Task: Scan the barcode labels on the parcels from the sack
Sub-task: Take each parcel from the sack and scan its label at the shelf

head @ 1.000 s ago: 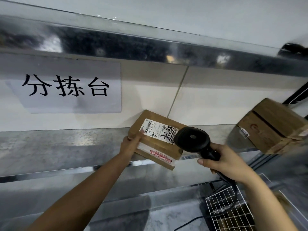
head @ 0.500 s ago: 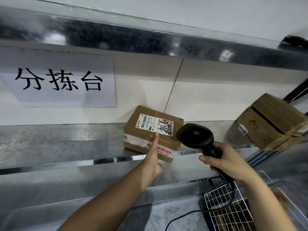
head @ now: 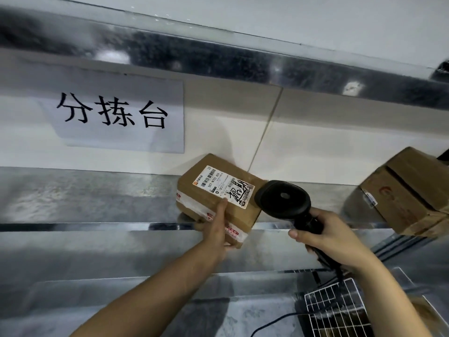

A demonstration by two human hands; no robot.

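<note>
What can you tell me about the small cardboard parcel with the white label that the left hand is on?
The small parcel is a brown cardboard box, taped shut with white tape printed in red. A white shipping label with barcodes and black handwritten characters covers its top face. It sits skewed on the metal shelf against the wall. The left hand touches its near side, one finger stretched up to the label's edge. The black scanner, held in the right hand, hangs just right of it.
</note>
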